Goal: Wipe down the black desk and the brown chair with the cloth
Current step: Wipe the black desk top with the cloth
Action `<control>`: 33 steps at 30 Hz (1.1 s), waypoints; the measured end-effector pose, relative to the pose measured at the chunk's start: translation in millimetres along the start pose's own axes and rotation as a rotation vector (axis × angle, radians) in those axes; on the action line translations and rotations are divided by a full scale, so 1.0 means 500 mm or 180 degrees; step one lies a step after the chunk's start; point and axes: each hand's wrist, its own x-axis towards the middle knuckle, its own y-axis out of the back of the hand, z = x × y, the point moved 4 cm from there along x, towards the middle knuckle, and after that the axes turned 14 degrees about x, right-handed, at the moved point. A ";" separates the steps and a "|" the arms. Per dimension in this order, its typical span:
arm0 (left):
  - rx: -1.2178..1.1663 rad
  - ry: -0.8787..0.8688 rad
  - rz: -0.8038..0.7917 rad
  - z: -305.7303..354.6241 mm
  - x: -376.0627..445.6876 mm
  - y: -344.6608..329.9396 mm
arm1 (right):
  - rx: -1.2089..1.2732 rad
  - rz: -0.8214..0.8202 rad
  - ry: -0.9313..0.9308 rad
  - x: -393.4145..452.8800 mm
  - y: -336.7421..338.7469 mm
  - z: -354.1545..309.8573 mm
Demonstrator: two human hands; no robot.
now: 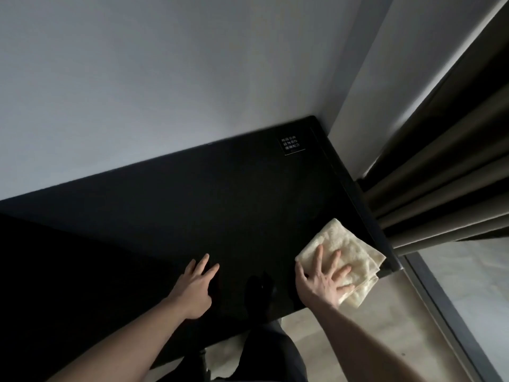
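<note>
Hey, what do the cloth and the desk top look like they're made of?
The cloth looks like cream terry or microfibre: soft, nubbly pile, folded in limp layers under the right hand. The black desk top looks hard, smooth and glossy, maybe glass or lacquered board: it faintly mirrors the left hand. Which one, I cannot tell.

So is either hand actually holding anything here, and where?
Nothing is gripped. The right hand presses flat, fingers spread, on the near half of the folded cloth. The left hand rests open on the black desk.
</note>
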 end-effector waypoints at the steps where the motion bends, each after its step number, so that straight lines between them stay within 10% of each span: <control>1: 0.0033 -0.0050 0.0012 -0.004 0.000 0.008 | 0.0007 -0.0069 0.0070 -0.026 -0.034 -0.010; 33: -0.0696 0.0372 0.0405 -0.052 0.036 0.001 | -0.0669 0.0319 0.0157 0.191 0.146 -0.092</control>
